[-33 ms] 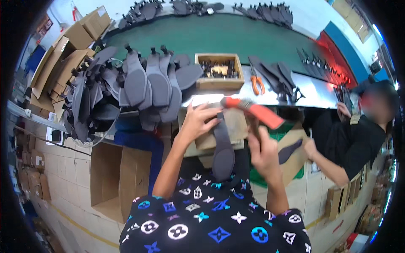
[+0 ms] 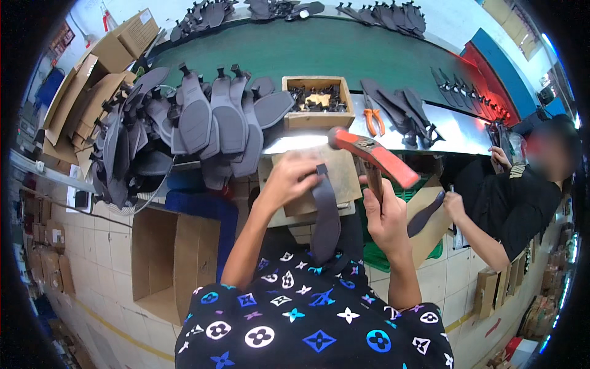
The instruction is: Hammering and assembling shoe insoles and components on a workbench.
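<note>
In the head view, the person's left hand (image 2: 287,179) pinches the narrow end of a dark grey sole (image 2: 326,215) between thumb and fingers, though the fingers are a bit blurred. A small black square piece (image 2: 321,168) sits at that end, just by the thumb. The sole slopes over the near edge of a wooden block (image 2: 344,184), its wide end toward the patterned shirt (image 2: 307,313). The right hand (image 2: 386,221) is closed around the wooden handle of a red hammer (image 2: 375,154), whose head is beside the sole's narrow end; I can't tell how high. Beyond stand a wooden box (image 2: 319,120) of black pieces and orange-handled pliers (image 2: 369,125). More soles (image 2: 195,123) are heaped at left. Over on the right, a co-worker's hand (image 2: 454,209) grips another sole (image 2: 426,213).
</note>
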